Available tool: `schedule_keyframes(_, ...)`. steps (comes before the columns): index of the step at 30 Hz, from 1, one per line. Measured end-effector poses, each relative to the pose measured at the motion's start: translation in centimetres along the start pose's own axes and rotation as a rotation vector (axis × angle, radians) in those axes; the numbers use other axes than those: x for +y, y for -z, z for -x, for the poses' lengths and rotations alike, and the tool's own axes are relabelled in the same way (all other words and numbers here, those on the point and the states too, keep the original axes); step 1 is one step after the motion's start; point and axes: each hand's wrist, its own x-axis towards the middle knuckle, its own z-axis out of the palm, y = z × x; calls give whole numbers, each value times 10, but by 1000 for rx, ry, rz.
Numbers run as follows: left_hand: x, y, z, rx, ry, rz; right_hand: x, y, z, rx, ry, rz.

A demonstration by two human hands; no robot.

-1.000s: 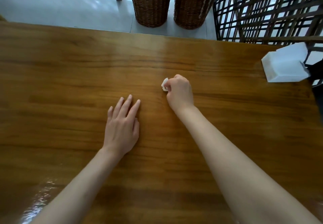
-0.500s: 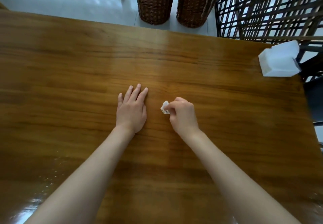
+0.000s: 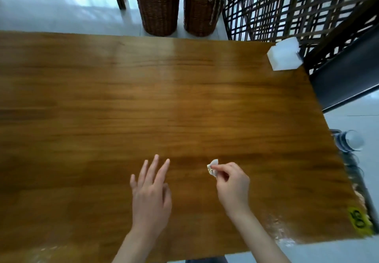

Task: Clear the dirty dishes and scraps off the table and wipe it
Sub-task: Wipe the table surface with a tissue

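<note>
Wicker baskets (image 3: 159,6), dark lattice screen (image 3: 287,6), pale floor (image 3: 61,10)

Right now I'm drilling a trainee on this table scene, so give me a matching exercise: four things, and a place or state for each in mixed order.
Things:
1. left hand
2. right hand
3. tissue box
4. wicker baskets

States:
A. far right corner of the table
B. on the floor beyond the table
C. pinching a small tissue scrap
D. fingers spread, holding nothing

Pairs: 1-D, 2-C, 3-A, 4-B
</note>
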Motion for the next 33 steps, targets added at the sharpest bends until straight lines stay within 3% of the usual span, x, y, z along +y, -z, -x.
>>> schedule_keyframes(10,-12,53,76,16,-185,-13,-52,18,100,128,3,-122)
schedule_keyframes(14,-12,70,107,55,-168,-28,-65,26,127,83,-13,-128)
schedule_keyframes(22,17,74,159,242,-102,-24,-55,63,154,-3,169,-177)
schedule_keyframes(33,36,58,244,337,2,-71,-23,100,218,-107,261,-144)
